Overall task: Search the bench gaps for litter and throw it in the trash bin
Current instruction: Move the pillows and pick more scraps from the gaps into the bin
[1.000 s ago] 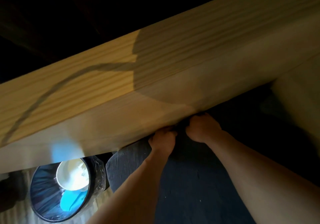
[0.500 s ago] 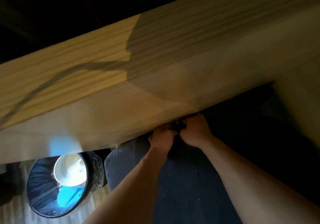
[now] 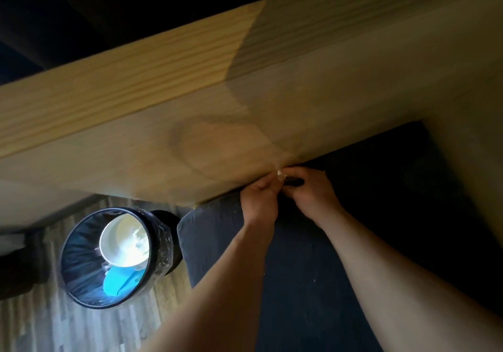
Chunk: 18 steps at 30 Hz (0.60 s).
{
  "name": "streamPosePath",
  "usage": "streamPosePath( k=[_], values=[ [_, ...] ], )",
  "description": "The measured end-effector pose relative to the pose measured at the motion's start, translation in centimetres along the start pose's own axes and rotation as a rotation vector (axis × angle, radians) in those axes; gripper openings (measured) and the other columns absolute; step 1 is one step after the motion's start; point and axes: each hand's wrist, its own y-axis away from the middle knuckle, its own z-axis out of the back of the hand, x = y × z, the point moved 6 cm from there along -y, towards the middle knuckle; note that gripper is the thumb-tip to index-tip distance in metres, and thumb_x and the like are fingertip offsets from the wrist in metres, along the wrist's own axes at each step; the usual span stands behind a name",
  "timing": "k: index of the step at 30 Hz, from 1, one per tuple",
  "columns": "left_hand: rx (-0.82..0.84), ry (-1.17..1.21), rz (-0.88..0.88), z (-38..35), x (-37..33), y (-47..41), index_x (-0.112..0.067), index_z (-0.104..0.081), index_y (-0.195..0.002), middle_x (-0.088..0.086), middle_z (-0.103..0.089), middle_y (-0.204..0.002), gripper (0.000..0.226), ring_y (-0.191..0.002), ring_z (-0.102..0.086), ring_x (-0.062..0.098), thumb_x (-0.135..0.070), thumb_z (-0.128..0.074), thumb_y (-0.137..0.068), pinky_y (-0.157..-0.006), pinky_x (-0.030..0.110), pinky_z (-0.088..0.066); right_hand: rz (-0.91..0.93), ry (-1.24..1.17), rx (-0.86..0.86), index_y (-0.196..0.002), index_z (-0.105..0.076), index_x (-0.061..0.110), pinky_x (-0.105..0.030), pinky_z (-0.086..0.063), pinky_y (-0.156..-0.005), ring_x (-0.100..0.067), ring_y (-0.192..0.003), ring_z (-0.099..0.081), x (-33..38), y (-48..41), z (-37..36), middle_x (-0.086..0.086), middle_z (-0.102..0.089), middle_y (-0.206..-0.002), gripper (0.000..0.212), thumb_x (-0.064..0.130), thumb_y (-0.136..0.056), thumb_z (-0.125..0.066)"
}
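While the trash bin (image 3: 163, 242) by the table's end already held a white cup (image 3: 125, 240) and a blue piece (image 3: 119, 281), the search itself looked only partly done. Both hands were at one spot in the gap where the wooden table (image 3: 245, 106) met the dark cushion (image 3: 217, 242), and the stretch of gap running off to the right lay in deep shadow, with nothing readable in it.

A small pale scrap (image 3: 280, 173) showed right at the lower edge of the wood, between the fingertips of the two hands. The left hand (image 3: 260, 196) had its fingers curled and its grip closed in a pinch on that scrap. The right hand (image 3: 313, 193) was just beside it, fingers bent toward the same point. Something dark sat at its fingertips, but whether its grip held that or merely touched the cushion could not be told.

By my reading, the scrap was caught but not yet free of the gap. The bin stood on the wood-patterned floor (image 3: 54, 324), well apart from the hands, down and to the left, so the carry and the drop were yet to come, as was the rest of the gap.
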Motion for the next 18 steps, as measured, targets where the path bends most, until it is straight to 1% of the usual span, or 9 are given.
streamPosePath(
  k=[1, 2, 5, 7, 10, 12, 14, 16, 18],
  values=[
    [-0.008, 0.029, -0.006, 0.2, -0.1, 0.6, -0.021, -0.076, -0.079, -0.012, -0.076, -0.077, 0.012, -0.079, -0.069, -0.003, -0.011, -0.07, -0.082, -0.068, 0.007, -0.049, -0.017, -0.086, -0.046, -0.098, -0.073, 0.022, -0.034, -0.044, -0.1, -0.017, -0.106, -0.065, -0.2, 0.8, -0.1, 0.0, -0.073, -0.103, 0.029, 0.004, -0.076, -0.065],
    [-0.013, 0.039, -0.018, 0.4, -0.1, 1.1, -0.017, -0.077, -0.084, -0.008, -0.076, -0.081, 0.009, -0.081, -0.069, -0.001, -0.01, -0.07, -0.081, -0.071, 0.01, -0.05, -0.023, -0.134, -0.096, -0.098, -0.073, 0.021, -0.025, -0.049, -0.089, -0.013, -0.101, -0.066, -0.4, 1.5, -0.1, 0.002, -0.073, -0.101, 0.029, 0.003, -0.077, -0.064],
    [-0.008, 0.041, -0.019, 1.7, -0.1, 3.5, -0.016, -0.077, -0.083, -0.003, -0.077, -0.082, 0.007, -0.082, -0.07, 0.003, -0.012, -0.073, -0.078, -0.074, 0.014, -0.052, -0.018, -0.165, -0.2, -0.085, -0.073, 0.026, -0.006, -0.047, -0.067, 0.005, -0.077, -0.066, -0.7, 4.3, -0.3, 0.01, -0.073, -0.086, 0.019, 0.009, -0.08, -0.067],
    [0.017, 0.029, -0.032, 3.0, -0.3, 5.6, -0.014, -0.077, -0.082, -0.001, -0.077, -0.082, 0.006, -0.082, -0.07, 0.006, -0.015, -0.073, -0.078, -0.074, 0.016, -0.054, 0.019, -0.18, -0.24, -0.073, -0.067, 0.031, -0.001, -0.044, -0.059, 0.012, -0.065, -0.062, 0.0, 6.4, 0.0, 0.017, -0.069, -0.073, 0.02, 0.012, -0.079, -0.071],
    [0.028, 0.08, -0.013, 5.6, -0.7, 9.2, -0.011, -0.074, -0.091, 0.007, -0.076, -0.088, 0.014, -0.088, -0.071, 0.015, -0.017, -0.073, -0.078, -0.079, 0.023, -0.055, 0.067, -0.23, -0.199, -0.072, -0.064, 0.033, -0.002, -0.046, -0.06, 0.012, -0.067, -0.063, 1.9, 10.1, -0.6, 0.018, -0.067, -0.072, 0.025, 0.01, -0.077, -0.073],
    [0.019, 0.159, 0.014, 7.2, -1.1, 11.3, -0.015, -0.071, -0.095, 0.006, -0.075, -0.086, 0.017, -0.081, -0.07, 0.014, -0.013, -0.072, -0.079, -0.074, 0.022, -0.055, 0.098, -0.269, -0.149, -0.075, -0.064, 0.033, -0.005, -0.049, -0.063, 0.01, -0.072, -0.065, 3.4, 12.1, -1.2, 0.016, -0.068, -0.076, 0.027, 0.007, -0.077, -0.072],
    [-0.001, 0.21, 0.043, 8.3, -1.7, 12.8, -0.019, -0.069, -0.096, 0.005, -0.073, -0.082, 0.019, -0.073, -0.066, 0.012, -0.009, -0.07, -0.08, -0.075, 0.025, -0.054, 0.11, -0.285, -0.109, -0.079, -0.066, 0.032, -0.006, -0.05, -0.065, 0.006, -0.076, -0.067, 4.6, 13.6, -1.7, 0.017, -0.069, -0.079, 0.026, 0.006, -0.078, -0.071],
    [0.008, 0.266, 0.056, 9.4, -2.5, 14.5, -0.017, -0.07, -0.096, 0.005, -0.071, -0.082, 0.019, -0.072, -0.062, 0.012, -0.005, -0.067, -0.082, -0.076, 0.026, -0.053, 0.134, -0.259, -0.084, -0.089, -0.067, 0.031, -0.008, -0.051, -0.068, 0.003, -0.081, -0.067, 6.0, 15.3, -2.3, 0.019, -0.068, -0.085, 0.023, 0.009, -0.08, -0.07],
    [0.039, 0.319, 0.086, 11.0, -2.8, 16.8, -0.01, -0.071, -0.101, 0.011, -0.07, -0.09, 0.02, -0.079, -0.061, 0.016, -0.004, -0.063, -0.084, -0.082, 0.03, -0.052, 0.165, -0.176, -0.041, -0.102, -0.068, 0.026, -0.014, -0.054, -0.073, -0.001, -0.085, -0.066, 7.2, 17.5, -3.4, 0.018, -0.067, -0.092, 0.024, 0.012, -0.083, -0.068]
  ],
)
